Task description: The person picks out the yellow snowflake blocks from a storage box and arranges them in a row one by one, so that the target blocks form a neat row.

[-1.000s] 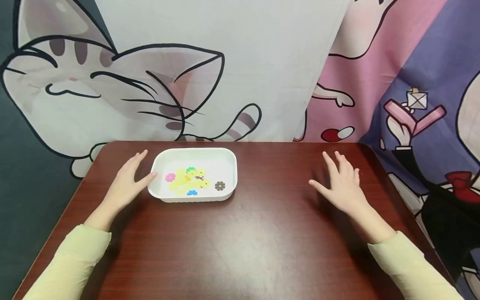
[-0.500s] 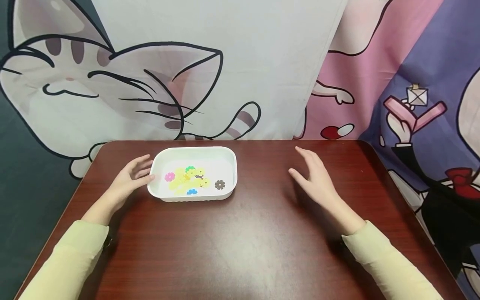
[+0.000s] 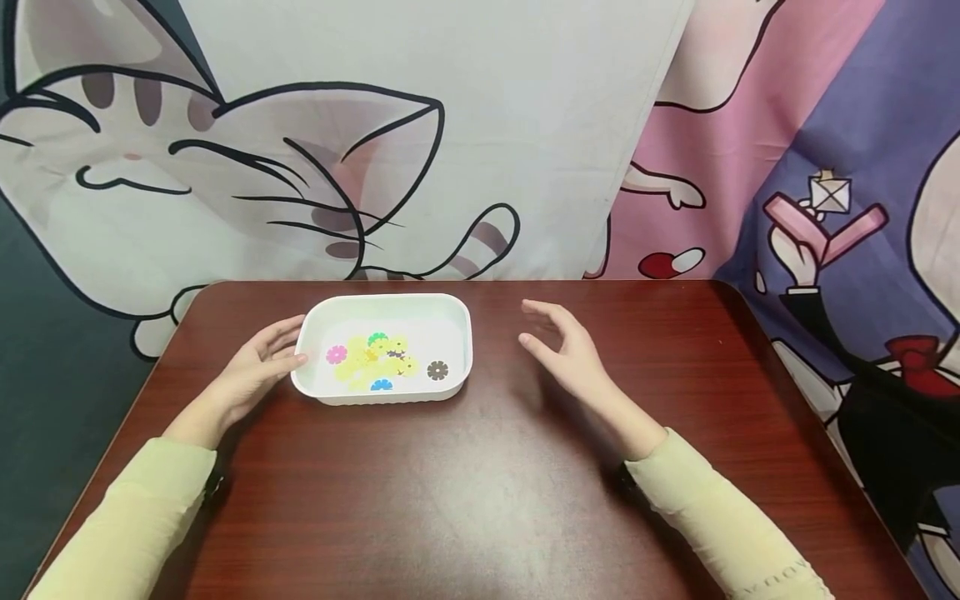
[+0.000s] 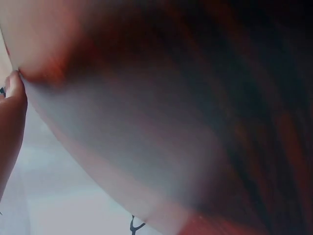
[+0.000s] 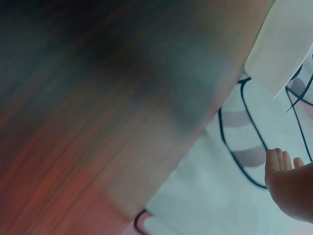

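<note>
A white rectangular tray [image 3: 450, 312] sits on the far left part of the table. Inside it lie flower-shaped plastic pieces: a yellow cluster [image 3: 360, 360], a pink one [image 3: 337, 355], a blue one [image 3: 381, 384], some green and a dark brown one [image 3: 437, 370]. My left hand [image 3: 258, 371] holds the tray's left end, thumb over the rim and fingers along the outer wall. Right of the tray, my right hand [image 3: 570, 354] hovers with relaxed, slightly bent fingers and nothing in it. In the right wrist view this hand [image 5: 288, 188] faces the tray [image 5: 281, 46].
The dark red-brown wooden table [image 3: 420, 500] has its back edge just behind the tray. Beyond it hangs a cloth backdrop [image 3: 555, 142] with cartoon figures. Both wrist views are largely filled by blurred table surface.
My right hand has moved left across the table toward the tray. The fingers of my left hand have come in against the tray's left end.
</note>
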Motion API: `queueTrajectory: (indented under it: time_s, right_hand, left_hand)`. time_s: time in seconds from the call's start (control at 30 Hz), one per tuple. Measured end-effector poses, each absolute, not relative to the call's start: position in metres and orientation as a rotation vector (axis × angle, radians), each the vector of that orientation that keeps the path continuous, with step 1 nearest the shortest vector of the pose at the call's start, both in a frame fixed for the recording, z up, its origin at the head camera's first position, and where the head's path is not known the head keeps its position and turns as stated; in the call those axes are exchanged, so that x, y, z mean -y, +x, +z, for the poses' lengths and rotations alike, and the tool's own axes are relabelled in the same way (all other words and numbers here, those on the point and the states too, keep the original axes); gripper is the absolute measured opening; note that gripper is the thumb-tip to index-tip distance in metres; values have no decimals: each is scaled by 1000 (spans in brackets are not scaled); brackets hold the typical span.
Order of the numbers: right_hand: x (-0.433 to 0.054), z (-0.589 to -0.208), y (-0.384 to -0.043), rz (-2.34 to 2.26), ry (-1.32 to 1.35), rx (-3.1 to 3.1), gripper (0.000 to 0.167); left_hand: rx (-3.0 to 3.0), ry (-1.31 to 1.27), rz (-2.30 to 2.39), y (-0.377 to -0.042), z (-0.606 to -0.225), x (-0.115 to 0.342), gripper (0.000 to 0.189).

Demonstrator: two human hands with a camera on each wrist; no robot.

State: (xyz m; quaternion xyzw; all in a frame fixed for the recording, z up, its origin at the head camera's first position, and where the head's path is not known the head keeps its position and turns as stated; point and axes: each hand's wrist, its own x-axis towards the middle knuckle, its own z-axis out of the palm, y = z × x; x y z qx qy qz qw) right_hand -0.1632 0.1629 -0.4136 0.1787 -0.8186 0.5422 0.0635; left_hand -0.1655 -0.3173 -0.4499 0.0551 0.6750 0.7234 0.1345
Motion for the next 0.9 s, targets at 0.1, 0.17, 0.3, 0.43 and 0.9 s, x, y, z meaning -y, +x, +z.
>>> queueTrajectory:
  time_s: [0.1, 0.17, 0.3, 0.43, 0.9]
  right_hand:
    - [-148, -414, -167, 1779, 580, 2403, 45]
    - [-138, -413, -169, 1867, 587, 2372, 43]
    - [-118, -412, -175, 1982, 601, 2367, 39]
    - [-99, -409, -181, 2057, 639, 2416, 34]
    - [-48, -403, -210, 1863, 971, 2746, 24]
  left_hand:
    - [-1943, 170, 2107, -166, -451, 317, 57]
    - [-1937, 169, 2112, -166, -452, 317, 57]
    - [-1927, 143, 2113, -164, -452, 316, 62]
    - [-1913, 112, 2091, -163, -453, 315, 71]
    - [-1836, 131, 2069, -163, -461, 318, 78]
